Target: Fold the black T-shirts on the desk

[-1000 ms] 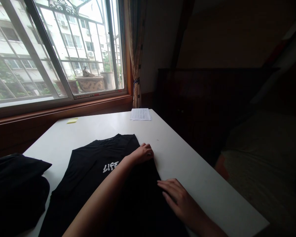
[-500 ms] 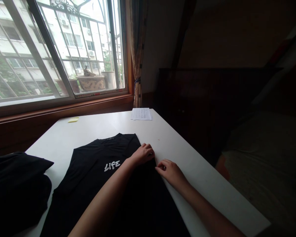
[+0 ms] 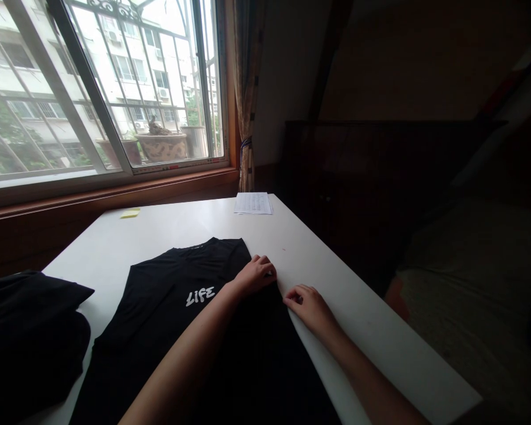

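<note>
The black shirt [image 3: 154, 310] lies spread on the white worktop [image 3: 371, 321], filling the lower middle of the frame, neckline farthest off and body running out past the bottom edge. Its white lettering [image 3: 200, 296] appears upside down from this side, which fits a neckline pointing away from the wearer of the camera. Laid flat like this, its right-hand edge makes a long line that both hands can reach.

The left hand [image 3: 257, 275] rests on that edge, near the centre of the frame, its fingers curled down; its forearm slants across the shirt from the bottom, probably because the edge lies on the far side of that arm. I cannot tell whether cloth is caught under the fingers, though the placing suggests steadying the edge.

The right hand [image 3: 307, 304] is just below and to the right, its thumb and fingertips brought together at the same edge. Whether they pinch fabric does not show.

A second black cloth [image 3: 30, 339] sits bunched at the lower left, beside the shirt. Papers [image 3: 253, 203] lie at the worktop's far corner and a yellow note [image 3: 130, 213] near its far left, both well apart from the shirt, perhaps to leave it room. Daylight enters through the window [image 3: 128, 172] at upper left.
</note>
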Available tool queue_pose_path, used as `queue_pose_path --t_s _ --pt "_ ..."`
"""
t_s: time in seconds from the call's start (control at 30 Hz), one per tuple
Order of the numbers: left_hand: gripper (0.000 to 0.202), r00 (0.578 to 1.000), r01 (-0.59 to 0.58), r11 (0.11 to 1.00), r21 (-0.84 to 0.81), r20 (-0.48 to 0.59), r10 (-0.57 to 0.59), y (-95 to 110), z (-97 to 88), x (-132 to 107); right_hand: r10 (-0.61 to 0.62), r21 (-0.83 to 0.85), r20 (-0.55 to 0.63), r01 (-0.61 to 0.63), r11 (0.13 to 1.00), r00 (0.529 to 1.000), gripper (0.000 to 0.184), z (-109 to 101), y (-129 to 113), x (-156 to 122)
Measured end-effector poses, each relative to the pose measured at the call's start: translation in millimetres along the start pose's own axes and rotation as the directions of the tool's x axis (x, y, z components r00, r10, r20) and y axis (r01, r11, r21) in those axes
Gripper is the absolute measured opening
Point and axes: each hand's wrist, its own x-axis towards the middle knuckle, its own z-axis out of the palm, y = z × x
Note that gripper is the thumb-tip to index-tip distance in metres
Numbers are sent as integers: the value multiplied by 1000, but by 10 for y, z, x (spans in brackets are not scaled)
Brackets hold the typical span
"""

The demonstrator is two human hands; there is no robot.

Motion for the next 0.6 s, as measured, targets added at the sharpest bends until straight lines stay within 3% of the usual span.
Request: queue_pose_path --t_s 0.27,0.6 --pt "6 999 39 999 -14 -37 -40 -37 77 56 32 19 -4 -32 999 999 7 31 55 27" --pt "5 980 -193 973 124 70 186 63 -300 -7 41 30 -4 -41 999 999 10 31 33 22"
